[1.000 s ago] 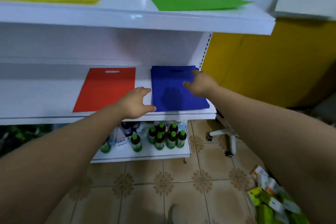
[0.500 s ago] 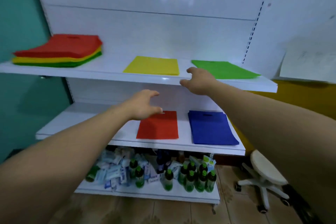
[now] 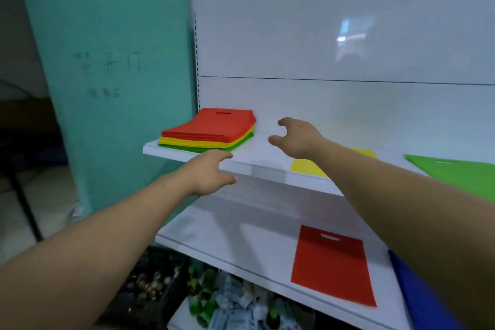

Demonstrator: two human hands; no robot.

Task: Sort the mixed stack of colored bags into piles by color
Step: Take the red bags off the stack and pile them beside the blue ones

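A mixed stack of bags (image 3: 211, 130), red on top with yellow and green beneath, lies at the left end of the upper shelf (image 3: 257, 162). My left hand (image 3: 211, 171) hovers just in front of the stack with relaxed fingers, holding nothing. My right hand (image 3: 297, 136) hangs empty to the right of the stack, fingers loosely curved. On the same shelf lie a yellow bag (image 3: 308, 167), partly hidden by my right arm, and a green bag (image 3: 455, 171). The lower shelf (image 3: 227, 244) carries a red bag (image 3: 332, 265) and a blue bag (image 3: 417, 295).
A teal wall (image 3: 107, 61) stands left of the shelving. The white back panel (image 3: 321, 35) rises behind the shelves. Bottles and packets (image 3: 227, 300) fill the bottom shelf, with a dark crate (image 3: 152, 284) beside them.
My view swung up and left from the lower shelf. Both hands left the blue bag and rose to the upper shelf, close to the mixed stack.
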